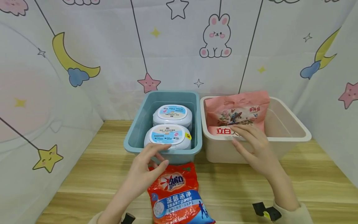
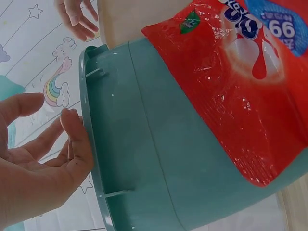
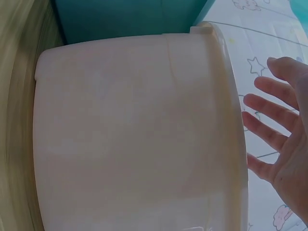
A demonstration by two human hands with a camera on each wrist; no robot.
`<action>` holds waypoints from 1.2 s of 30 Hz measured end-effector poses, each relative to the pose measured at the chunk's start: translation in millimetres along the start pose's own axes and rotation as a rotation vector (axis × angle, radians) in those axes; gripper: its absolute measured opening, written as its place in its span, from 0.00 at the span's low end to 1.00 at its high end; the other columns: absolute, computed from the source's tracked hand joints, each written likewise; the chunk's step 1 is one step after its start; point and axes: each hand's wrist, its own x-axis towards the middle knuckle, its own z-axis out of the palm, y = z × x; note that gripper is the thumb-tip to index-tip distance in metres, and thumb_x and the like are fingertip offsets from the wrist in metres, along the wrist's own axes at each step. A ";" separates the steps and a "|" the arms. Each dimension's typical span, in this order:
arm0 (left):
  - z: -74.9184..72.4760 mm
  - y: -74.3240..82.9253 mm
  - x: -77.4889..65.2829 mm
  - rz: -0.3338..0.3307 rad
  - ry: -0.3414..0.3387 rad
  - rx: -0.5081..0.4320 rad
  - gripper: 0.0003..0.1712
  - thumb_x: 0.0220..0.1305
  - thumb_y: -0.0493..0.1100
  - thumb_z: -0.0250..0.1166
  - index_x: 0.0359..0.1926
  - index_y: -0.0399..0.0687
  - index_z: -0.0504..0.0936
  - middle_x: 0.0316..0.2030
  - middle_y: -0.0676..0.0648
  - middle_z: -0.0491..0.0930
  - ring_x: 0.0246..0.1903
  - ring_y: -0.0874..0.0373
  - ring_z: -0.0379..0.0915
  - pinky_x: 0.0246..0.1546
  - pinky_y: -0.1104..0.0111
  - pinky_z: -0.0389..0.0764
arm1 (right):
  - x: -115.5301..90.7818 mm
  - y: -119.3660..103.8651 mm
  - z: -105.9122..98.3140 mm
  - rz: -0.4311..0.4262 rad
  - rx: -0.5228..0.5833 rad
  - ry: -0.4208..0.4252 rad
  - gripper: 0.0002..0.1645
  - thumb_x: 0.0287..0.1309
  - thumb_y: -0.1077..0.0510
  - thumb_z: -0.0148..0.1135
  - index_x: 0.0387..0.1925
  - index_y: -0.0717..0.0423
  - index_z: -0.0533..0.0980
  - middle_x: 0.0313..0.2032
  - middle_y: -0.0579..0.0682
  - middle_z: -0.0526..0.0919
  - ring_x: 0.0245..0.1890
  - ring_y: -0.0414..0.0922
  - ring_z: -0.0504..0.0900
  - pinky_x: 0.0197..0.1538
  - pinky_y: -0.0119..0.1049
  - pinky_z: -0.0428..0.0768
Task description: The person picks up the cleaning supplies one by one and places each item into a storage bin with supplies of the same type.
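Observation:
My left hand [image 1: 144, 169] is at the front rim of the blue-green bin [image 1: 197, 121], its loosely bent fingers holding nothing. Right below it lies a red OMO laundry powder bag [image 1: 179, 186], flat in front of that bin. Inside the bin, two white lidded tubs [image 1: 167, 135] with blue labels stand one behind the other. Over the front rim of the beige bin [image 1: 293, 135] hovers my right hand [image 1: 255, 149], fingers spread and nothing in them. A pink laundry powder bag [image 1: 237, 109] leans inside that bin, partly hidden by this hand.
Both bins stand side by side on a wood-grain table [image 1: 98, 174]. Behind them hangs a white curtain [image 1: 179, 46] printed with stars, moons and a rabbit, which also runs along both sides. The beige bin's right part shows bare inner wall.

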 end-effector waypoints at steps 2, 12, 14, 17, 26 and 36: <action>1.1 0.0 -0.5 -0.002 -0.012 0.004 0.25 0.61 0.36 0.66 0.58 0.56 0.76 0.50 0.51 0.75 0.39 0.60 0.73 0.36 0.75 0.79 | -2.2 1.3 -0.7 0.010 -0.003 0.007 0.29 0.50 0.64 0.68 0.57 0.52 0.77 0.53 0.54 0.80 0.58 0.48 0.73 0.70 0.29 0.58; 4.7 6.3 -6.7 -0.013 -0.063 -0.005 0.25 0.61 0.38 0.65 0.59 0.59 0.75 0.48 0.48 0.74 0.39 0.61 0.72 0.36 0.75 0.79 | -13.4 8.7 -5.0 0.031 -0.007 0.067 0.23 0.58 0.58 0.65 0.56 0.54 0.78 0.52 0.55 0.81 0.59 0.44 0.72 0.68 0.25 0.58; 4.9 7.4 -7.7 -0.011 -0.085 -0.011 0.25 0.62 0.39 0.65 0.59 0.61 0.75 0.48 0.48 0.74 0.39 0.62 0.72 0.36 0.75 0.79 | -14.3 10.6 -6.0 0.023 -0.003 0.092 0.21 0.60 0.55 0.63 0.55 0.55 0.79 0.51 0.56 0.81 0.60 0.43 0.72 0.69 0.27 0.59; 6.2 9.0 -8.5 -0.012 -0.120 -0.021 0.24 0.63 0.41 0.65 0.59 0.61 0.74 0.48 0.48 0.75 0.40 0.62 0.73 0.37 0.75 0.78 | -15.7 13.5 -8.7 0.030 -0.010 0.111 0.20 0.63 0.52 0.61 0.54 0.56 0.79 0.50 0.57 0.81 0.62 0.37 0.70 0.72 0.33 0.57; 16.7 10.8 -10.7 -0.007 -0.180 -0.005 0.23 0.63 0.42 0.65 0.59 0.58 0.75 0.47 0.53 0.75 0.40 0.63 0.73 0.35 0.75 0.79 | -20.2 20.7 -16.2 0.074 -0.049 0.123 0.21 0.57 0.60 0.65 0.54 0.55 0.79 0.51 0.57 0.81 0.62 0.33 0.69 0.75 0.39 0.54; 29.2 6.2 -15.4 -0.058 -0.235 0.046 0.23 0.62 0.45 0.66 0.58 0.63 0.76 0.47 0.61 0.74 0.41 0.63 0.74 0.35 0.76 0.79 | -26.5 30.1 -21.3 0.110 -0.058 0.159 0.21 0.56 0.63 0.64 0.53 0.57 0.80 0.50 0.60 0.81 0.56 0.44 0.73 0.66 0.24 0.58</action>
